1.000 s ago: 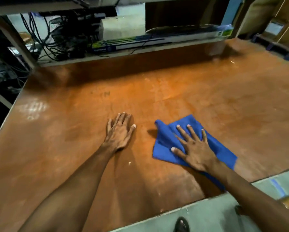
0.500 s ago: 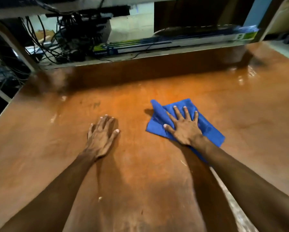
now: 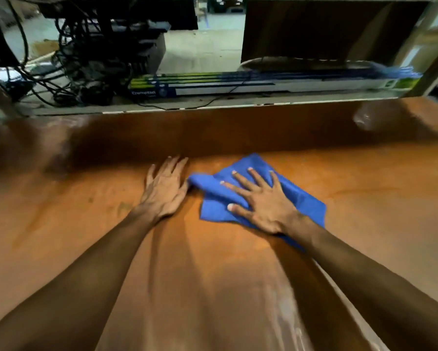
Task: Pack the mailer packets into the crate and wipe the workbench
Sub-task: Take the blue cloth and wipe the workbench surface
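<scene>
Two hands now work deep on the tabletop [image 3: 61,224]: my right hand [image 3: 259,205], fingers spread, has pushed the blue cloth [image 3: 299,198] farther back, against my flat, spread left hand [image 3: 166,190]; wiping continues.

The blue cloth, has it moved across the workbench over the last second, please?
Yes. The blue cloth under the right hand has slid away from the person, towards the shelf behind the workbench.
</scene>
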Demonstrator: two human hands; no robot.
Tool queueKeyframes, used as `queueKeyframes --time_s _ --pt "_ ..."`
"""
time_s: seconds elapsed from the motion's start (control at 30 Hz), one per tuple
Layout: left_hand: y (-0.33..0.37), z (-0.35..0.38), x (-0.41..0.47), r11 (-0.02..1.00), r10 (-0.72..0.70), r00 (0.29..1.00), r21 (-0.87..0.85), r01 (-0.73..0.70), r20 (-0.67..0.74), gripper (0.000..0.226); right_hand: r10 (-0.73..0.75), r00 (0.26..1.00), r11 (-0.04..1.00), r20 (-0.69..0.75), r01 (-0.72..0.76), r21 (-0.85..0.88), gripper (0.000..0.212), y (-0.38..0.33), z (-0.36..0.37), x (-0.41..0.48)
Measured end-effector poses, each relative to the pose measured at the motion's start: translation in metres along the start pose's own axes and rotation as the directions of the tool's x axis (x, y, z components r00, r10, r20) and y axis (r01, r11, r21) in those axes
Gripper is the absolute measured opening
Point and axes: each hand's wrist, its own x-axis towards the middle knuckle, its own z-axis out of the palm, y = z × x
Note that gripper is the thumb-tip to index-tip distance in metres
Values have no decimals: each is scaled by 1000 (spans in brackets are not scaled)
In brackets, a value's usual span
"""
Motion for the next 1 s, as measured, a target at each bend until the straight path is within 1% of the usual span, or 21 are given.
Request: queueKeyframes --time_s 0.03,0.07,0.1,0.13,0.2,0.23,0.27,0.37,0.4,0.43,0.47,0.57,0.6,0.63,0.7,0.77,0.83,0.9,0.93,0.97,1.0 --pt "-2 3 14 1000 3 1000 9 -3 -4 66 -76 997 997 -14 76 -9 66 -2 2 6" --pt "-6 5 27 1000 4 1000 18 -4 -8 62 -79 996 997 -32 79 -7 64 9 1 18" --pt "-9 7 41 1000 2 1000 25 -2 -4 59 -18 998 1000 -52 18 -9 65 28 0 35" --pt "-12 8 52 1000 -2 1000 29 2 4 57 99 993 995 -62 -100 -5 66 50 -1 54" --pt "-15 9 74 1000 0 1000 31 0 8 56 366 930 930 -24 -365 38 66 89 -6 85" --pt "-15 9 86 1000 15 1000 24 -15 16 55 427 904 902 12 -427 70 65 99 -9 98" --pt "-14 9 96 999 29 999 14 -29 28 55 422 905 901 49 -425 88 65 101 -10 111" --pt "-13 12 115 1000 -6 999 -5 6 36 57 186 979 978 86 -194 83 56 75 -9 134" --pt "-13 13 117 1000 -21 999 -6 21 25 58 129 988 988 80 -135 77 51 72 -9 139" --pt "-12 14 118 1000 -27 1000 -2 27 15 58 108 991 989 74 -115 88 49 79 -12 146" --pt "-13 15 118 1000 -25 1000 3 25 8 58 134 989 985 62 -140 100 51 94 -13 157" --pt "-13 16 118 1000 -9 1000 4 9 -5 57 359 932 931 40 -361 57 63 141 -16 198" --pt "-13 15 118 1000 -9 1000 5 9 -13 57 390 920 919 41 -391 54 66 143 -16 211" --pt "-13 14 119 1000 -8 1000 10 8 -20 57 366 930 927 35 -368 69 67 136 -15 223" --pt "-12 13 118 1000 -8 1000 13 8 -27 58 175 984 980 25 -177 88 62 104 -12 240" --pt "-12 14 117 1000 -6 1000 8 6 -22 59 -1 1000 994 28 -2 112 57 83 -11 244" --pt "-15 17 117 1000 4 999 21 -3 -33 58 -9 999 993 31 5 119 57 102 -18 239" --pt "-17 18 118 999 13 999 37 -11 -42 58 143 989 990 27 -143 16 62 152 -16 229" --pt "-17 19 118 999 13 999 38 -11 -40 58 261 965 965 25 -261 -11 72 181 -16 218" --pt "-18 19 118 999 13 999 39 -11 -38 58 403 915 913 7 -403 61 91 208 -18 206" --pt "-17 19 119 999 13 999 40 -11 -39 58 535 845 834 -10 -526 167 113 234 -17 196"
